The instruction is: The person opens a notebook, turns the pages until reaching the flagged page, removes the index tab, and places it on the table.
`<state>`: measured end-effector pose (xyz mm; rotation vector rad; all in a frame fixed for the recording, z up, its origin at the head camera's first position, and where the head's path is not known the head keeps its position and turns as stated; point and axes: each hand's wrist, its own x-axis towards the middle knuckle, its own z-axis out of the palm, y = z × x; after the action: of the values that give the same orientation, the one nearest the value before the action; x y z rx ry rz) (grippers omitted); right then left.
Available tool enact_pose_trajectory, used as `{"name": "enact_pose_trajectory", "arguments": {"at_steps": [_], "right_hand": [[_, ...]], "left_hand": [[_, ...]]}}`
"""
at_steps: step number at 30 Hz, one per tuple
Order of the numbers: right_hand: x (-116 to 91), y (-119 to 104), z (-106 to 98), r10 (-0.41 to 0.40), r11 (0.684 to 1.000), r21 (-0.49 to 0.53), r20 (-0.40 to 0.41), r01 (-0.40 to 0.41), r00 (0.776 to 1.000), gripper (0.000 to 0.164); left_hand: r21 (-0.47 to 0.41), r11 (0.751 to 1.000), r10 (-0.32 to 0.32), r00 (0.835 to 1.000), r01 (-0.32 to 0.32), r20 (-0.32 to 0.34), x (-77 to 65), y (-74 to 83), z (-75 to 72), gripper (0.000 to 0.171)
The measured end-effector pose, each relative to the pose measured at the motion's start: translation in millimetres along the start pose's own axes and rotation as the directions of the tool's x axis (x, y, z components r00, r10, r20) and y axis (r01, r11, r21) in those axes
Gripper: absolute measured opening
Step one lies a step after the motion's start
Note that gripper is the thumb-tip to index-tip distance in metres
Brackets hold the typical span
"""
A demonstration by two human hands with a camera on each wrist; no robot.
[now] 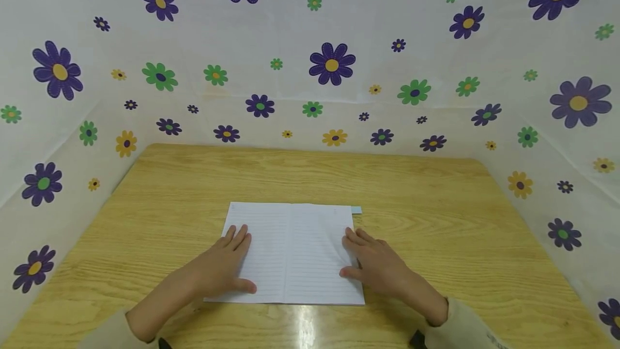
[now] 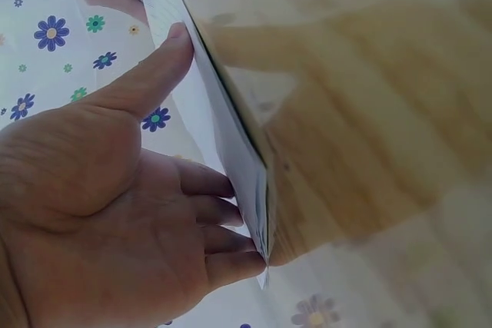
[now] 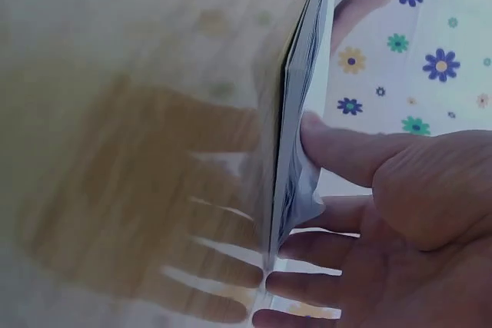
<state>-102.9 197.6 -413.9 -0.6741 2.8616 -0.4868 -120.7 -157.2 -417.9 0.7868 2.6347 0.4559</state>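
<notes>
On the yellow wood-grain tabletop [image 1: 436, 193], a white ruled-paper notebook [image 1: 288, 255] lies spread flat between both hands. Left hand [image 1: 220, 265]: fingers extended, thumb wide, resting on left page, gripping nothing. Right hand [image 1: 378, 265]: fingers loosely extended, touching right page's outer side, no grip; paper buckled there. Pale-blue rectangular tab [image 1: 356, 210] juts from upper right edge.
</notes>
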Motion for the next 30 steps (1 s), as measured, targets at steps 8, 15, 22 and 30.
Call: {"name": "enact_pose_trajectory", "arguments": {"at_steps": [8, 15, 22, 30], "right_hand": [[3.2, -8.4, 5.6, -0.133, 0.990, -0.076, -0.215, 0.119, 0.967, 0.016], [5.2, -13.4, 9.1, -0.120, 0.992, -0.076, -0.295, 0.102, 0.948, 0.009], [2.4, -20.4, 7.7, -0.004, 0.989, 0.135, -0.341, 0.053, 0.940, 0.011], [-1.5, -12.4, -1.8, 0.278, 0.771, 0.630, -0.209, -0.088, 0.938, 0.039]], "left_hand": [[0.012, 1.000, 0.001, 1.000, -0.002, 0.015, -0.3, 2.0, -1.2, 0.110], [0.017, 1.000, 0.011, 1.000, -0.012, 0.014, -1.2, 3.5, -2.6, 0.109], [0.031, 0.999, 0.034, 0.999, -0.034, -0.001, -1.3, 1.9, -2.0, 0.108], [0.022, 0.999, 0.032, 0.999, -0.032, 0.001, -0.6, 0.3, -1.0, 0.109]]}}
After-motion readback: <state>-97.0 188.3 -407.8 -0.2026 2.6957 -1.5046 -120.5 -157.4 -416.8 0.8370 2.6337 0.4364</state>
